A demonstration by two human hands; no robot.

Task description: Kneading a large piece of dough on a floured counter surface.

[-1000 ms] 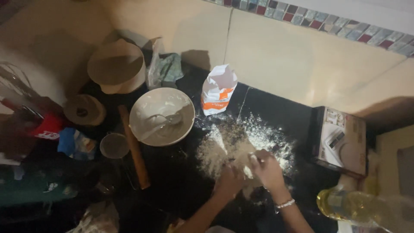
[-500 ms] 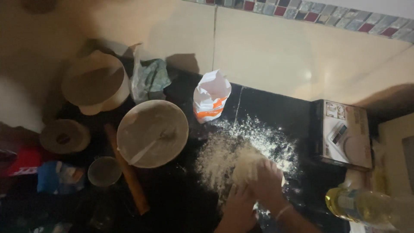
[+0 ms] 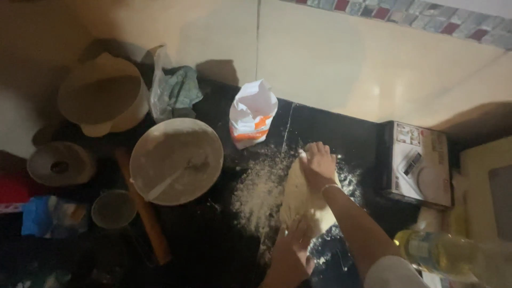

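Dough: lies stretched on floured black counter. Right hand presses flat on far end; left hand pins near end, fingers spread. Flour bag stands behind.

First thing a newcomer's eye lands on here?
The pale dough on the floured black counter, stretched between the right hand at its far end and the left hand at its near end. Then the big floury bowl to the left, and the white flour bag by the wall.

matt floury dough, glossy black counter, paper flour bag, wood rolling pin
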